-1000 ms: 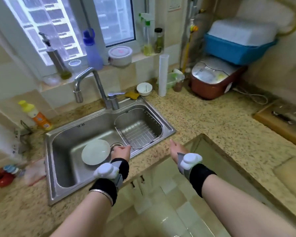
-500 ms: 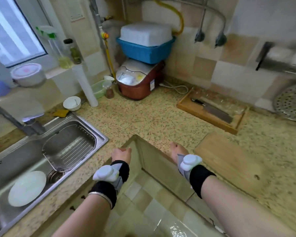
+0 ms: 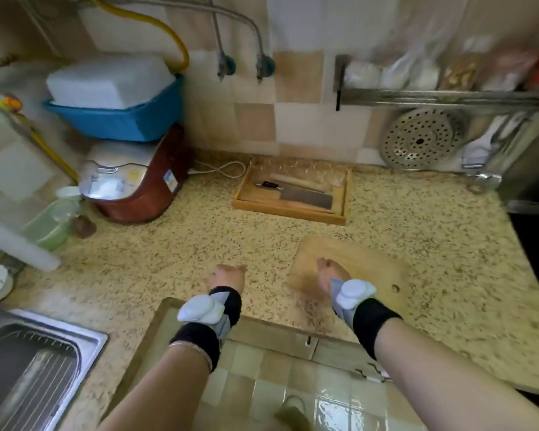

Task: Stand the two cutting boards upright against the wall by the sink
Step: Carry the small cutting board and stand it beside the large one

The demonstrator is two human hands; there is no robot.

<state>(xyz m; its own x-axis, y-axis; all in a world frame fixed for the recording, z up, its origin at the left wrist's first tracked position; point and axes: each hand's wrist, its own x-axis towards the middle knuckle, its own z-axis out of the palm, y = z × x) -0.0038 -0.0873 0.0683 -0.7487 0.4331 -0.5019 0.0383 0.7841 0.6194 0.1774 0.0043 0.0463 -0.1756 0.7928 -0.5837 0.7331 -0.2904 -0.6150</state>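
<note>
A light wooden cutting board (image 3: 364, 265) with a small hole near its right corner lies flat on the speckled counter. My right hand (image 3: 330, 273) is over the board's near left part with fingers curled, holding nothing that I can see. My left hand (image 3: 227, 275) is a loose fist above bare counter, left of the board. Farther back, by the tiled wall, a wooden tray-like board (image 3: 288, 208) lies flat with a cleaver (image 3: 304, 197) and a rolling pin on it. The sink (image 3: 44, 353) shows at the lower left corner.
A brown rice cooker (image 3: 131, 181) with a blue basin (image 3: 119, 119) on top fills the back left corner. A perforated steamer plate (image 3: 420, 138) leans on the wall under a metal shelf. A white cord (image 3: 218, 169) lies by the tray. A dark stove edge (image 3: 535, 244) is at right.
My view has swung right, from the sink to the counter corner. My right hand now sits over the flat cutting board; both hands stay curled and hold nothing.
</note>
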